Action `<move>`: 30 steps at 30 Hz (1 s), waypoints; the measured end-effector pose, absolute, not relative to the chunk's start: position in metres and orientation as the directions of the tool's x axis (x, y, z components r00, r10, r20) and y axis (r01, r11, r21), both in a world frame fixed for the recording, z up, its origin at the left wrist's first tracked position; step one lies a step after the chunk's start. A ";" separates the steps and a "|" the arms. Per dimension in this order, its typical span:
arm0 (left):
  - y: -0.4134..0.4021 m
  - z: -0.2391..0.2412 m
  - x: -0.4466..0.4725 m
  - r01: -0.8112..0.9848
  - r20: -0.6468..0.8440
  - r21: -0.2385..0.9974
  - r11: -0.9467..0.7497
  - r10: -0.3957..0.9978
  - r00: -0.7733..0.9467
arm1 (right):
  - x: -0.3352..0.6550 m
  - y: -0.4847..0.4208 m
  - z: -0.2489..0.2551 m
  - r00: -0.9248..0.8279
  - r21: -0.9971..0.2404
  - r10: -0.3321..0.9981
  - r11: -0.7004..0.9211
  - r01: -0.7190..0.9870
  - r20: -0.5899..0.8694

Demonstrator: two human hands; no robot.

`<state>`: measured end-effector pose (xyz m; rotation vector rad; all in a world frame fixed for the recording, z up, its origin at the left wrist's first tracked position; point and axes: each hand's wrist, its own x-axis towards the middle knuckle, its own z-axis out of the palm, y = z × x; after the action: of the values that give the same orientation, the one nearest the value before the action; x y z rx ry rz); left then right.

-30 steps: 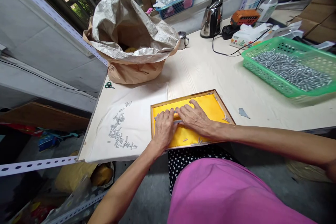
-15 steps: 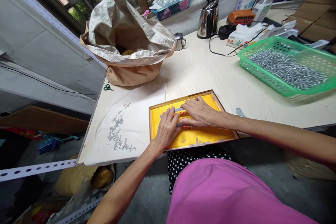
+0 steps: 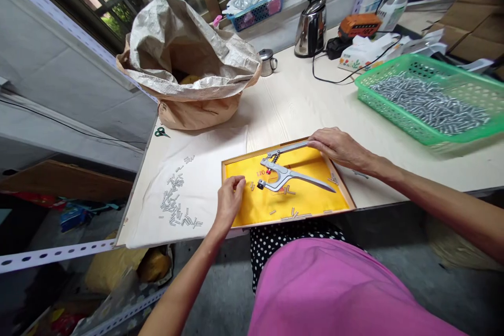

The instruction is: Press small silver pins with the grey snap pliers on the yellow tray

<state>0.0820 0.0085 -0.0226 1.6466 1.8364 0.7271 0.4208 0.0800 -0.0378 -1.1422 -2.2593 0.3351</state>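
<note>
By the end of its upper handle, my right hand [image 3: 336, 146] grips a pair of grey snap-fastener pliers [image 3: 281, 174]. The handles stand spread and the jaws point left, above the yellow lining of a shallow wooden-rimmed tray [image 3: 291, 214]. At the tray's left rim my left hand [image 3: 230, 199] is closed, thumb and fingertips together. Whatever is between those fingertips, if anything, is hidden. Several small metal pins [image 3: 289, 189] lie on the lining under the pliers, and others lie along the tray's near and right edges.
Loose metal pins [image 3: 173, 202] are scattered over a white cloth [image 3: 149, 220] on the left. A large open sack [image 3: 200, 110] stands behind it, near small scissors [image 3: 161, 132]. At right is a green basket [image 3: 394, 123] of pins. A kettle [image 3: 309, 29] stands at the back.
The pliers, earlier largely covered by both hands, now show with handles spread. My right hand has moved right to a handle's end. My left hand has moved left off the pliers to the rim.
</note>
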 end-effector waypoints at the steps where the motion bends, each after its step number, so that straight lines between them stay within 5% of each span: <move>1: 0.010 -0.029 0.082 0.665 -0.122 0.728 0.168 0.986 -0.115 | 0.421 0.077 -0.040 -0.455 -0.468 0.801 0.597 0.652 0.388; 8: 0.005 -0.037 0.123 0.243 -0.331 0.919 0.311 0.942 0.046 | 0.416 0.061 -0.053 -0.378 -0.532 0.819 0.569 0.626 0.431; 11: 0.002 -0.020 0.099 0.305 -0.236 0.918 0.253 0.967 -0.092 | 0.423 0.056 -0.057 -0.341 -0.544 0.836 0.542 0.640 0.431; 13: -0.002 -0.008 0.060 0.555 -0.090 0.804 0.214 0.966 -0.242 | 0.429 0.054 -0.064 -0.342 -0.533 0.831 0.547 0.646 0.440; 16: -0.016 0.005 -0.005 0.883 0.079 0.329 0.336 0.922 -0.380 | 0.434 0.054 -0.079 -0.360 -0.520 0.815 0.571 0.636 0.454; 18: -0.026 0.005 -0.038 0.897 0.033 0.050 0.439 0.897 -0.441 | 0.431 0.056 -0.086 -0.376 -0.521 0.806 0.586 0.621 0.458; 20: -0.033 0.001 -0.057 0.885 -0.050 -0.092 0.457 0.885 -0.462 | 0.423 0.058 -0.089 -0.398 -0.528 0.799 0.599 0.602 0.452; 26: -0.034 -0.015 -0.072 0.926 -0.078 -0.174 0.335 0.933 -0.352 | 0.393 0.062 -0.072 -0.488 -0.502 0.769 0.640 0.582 0.414; 30: -0.027 -0.006 -0.055 0.948 0.000 0.054 0.313 0.950 -0.313 | 0.383 0.064 -0.056 -0.564 -0.403 0.718 0.696 0.594 0.409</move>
<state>-0.0546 -0.0269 -0.0059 1.8221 2.5191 0.0680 0.3825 0.0635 -0.0564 -1.0017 -2.3517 0.2961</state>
